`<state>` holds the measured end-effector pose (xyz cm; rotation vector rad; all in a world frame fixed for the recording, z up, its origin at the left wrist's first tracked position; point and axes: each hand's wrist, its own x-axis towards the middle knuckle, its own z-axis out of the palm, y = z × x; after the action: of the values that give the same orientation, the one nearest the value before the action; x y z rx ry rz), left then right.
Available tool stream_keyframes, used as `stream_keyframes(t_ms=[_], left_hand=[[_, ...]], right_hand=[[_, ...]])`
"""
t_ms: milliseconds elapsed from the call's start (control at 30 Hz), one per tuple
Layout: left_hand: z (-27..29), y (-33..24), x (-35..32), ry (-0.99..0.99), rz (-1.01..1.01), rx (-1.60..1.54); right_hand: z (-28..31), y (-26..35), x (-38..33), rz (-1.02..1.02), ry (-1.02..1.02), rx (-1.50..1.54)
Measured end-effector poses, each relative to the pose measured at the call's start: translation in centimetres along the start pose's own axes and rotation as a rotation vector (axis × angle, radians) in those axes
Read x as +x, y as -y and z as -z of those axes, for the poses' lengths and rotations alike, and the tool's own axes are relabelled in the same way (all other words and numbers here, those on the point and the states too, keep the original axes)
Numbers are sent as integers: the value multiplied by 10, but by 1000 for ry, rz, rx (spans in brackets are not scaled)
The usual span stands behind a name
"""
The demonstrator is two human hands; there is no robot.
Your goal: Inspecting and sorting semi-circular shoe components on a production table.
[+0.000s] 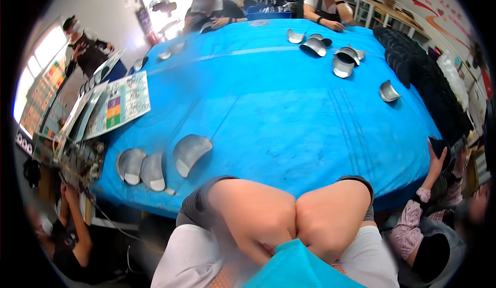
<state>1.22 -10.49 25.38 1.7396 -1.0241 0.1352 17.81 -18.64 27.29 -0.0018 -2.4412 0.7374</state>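
My left hand (261, 218) and my right hand (330, 218) are side by side and touching, close to my body at the table's near edge. Both are closed, fingers curled down and inward. A teal piece of fabric (299, 262) covers their lower parts, so I cannot see what is in them. Grey cuffs ring both arms above white mesh sleeves. Beyond my left hand lies a grey curved piece shaped like a cap visor (192, 154). Two similar pieces, one grey visor-shaped piece (131, 165) and another grey visor-shaped piece (153, 171), lie farther left.
A blue cover (258, 112) spreads over the table. More silver curved pieces (343, 63) sit at the far right, beside a long row of dark caps (400, 60). A printed board (121, 104) leans at the left edge. Several people sit or stand around the table.
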Motion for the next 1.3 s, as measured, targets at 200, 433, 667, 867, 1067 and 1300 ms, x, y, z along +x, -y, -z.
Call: stream_keyframes(t_ms=[200, 433, 667, 867, 1067, 1300], left_hand=[[9, 3, 38, 69, -12, 38], [10, 5, 78, -48, -68, 69], [13, 22, 66, -25, -75, 44], [23, 35, 29, -63, -98, 71], [27, 57, -5, -101, -152, 72], [21, 48, -30, -115, -178, 90]], right_hand=[[6, 20, 10, 27, 51, -23], [12, 34, -10, 51, 27, 58], [15, 10, -4, 300, 35, 269], [15, -28, 1, 302, 3, 216], [6, -72, 1, 334, -90, 106], [-5, -84, 7, 377, -131, 21]])
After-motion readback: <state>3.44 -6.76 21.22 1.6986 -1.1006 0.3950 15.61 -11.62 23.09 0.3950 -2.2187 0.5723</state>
